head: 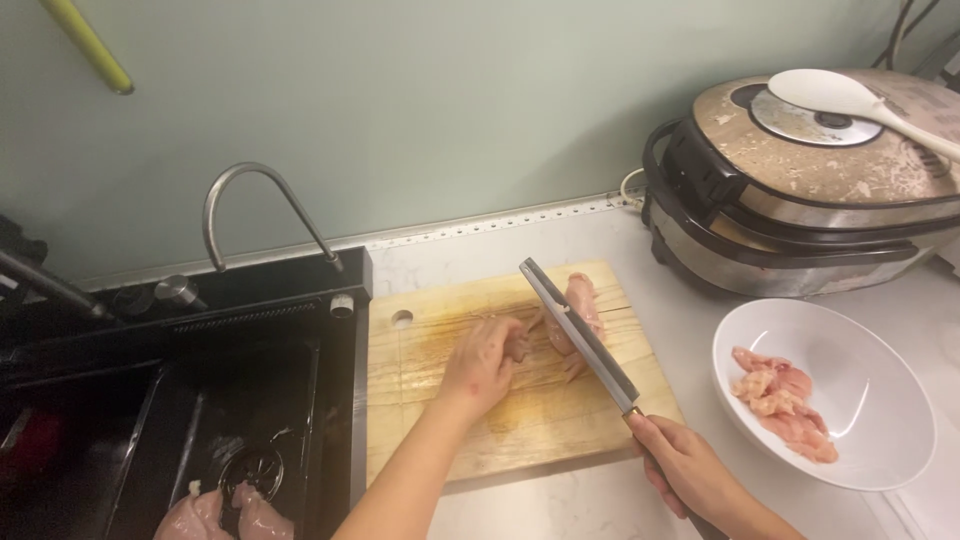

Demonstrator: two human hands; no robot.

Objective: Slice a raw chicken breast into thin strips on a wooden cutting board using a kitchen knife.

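A wooden cutting board (pixel 430 400) lies on the counter beside the sink. On it rests a raw chicken piece (pixel 583 302). My left hand (pixel 482 362) presses down on the near end of the meat, fingers curled over it. In my right hand (pixel 688 465) is the handle of a large cleaver-style knife (pixel 577 335), its blade slanting across the chicken, edge against the meat. A white bowl (pixel 870 420) to the right of the board holds several cut chicken pieces (pixel 782 400).
A black sink (pixel 200 400) with a curved steel tap (pixel 262 205) sits at left, raw chicken pieces (pixel 225 515) in its basin. A rice cooker (pixel 810 190) with a white rice paddle (pixel 850 100) on its lid stands at back right, against the pale green wall.
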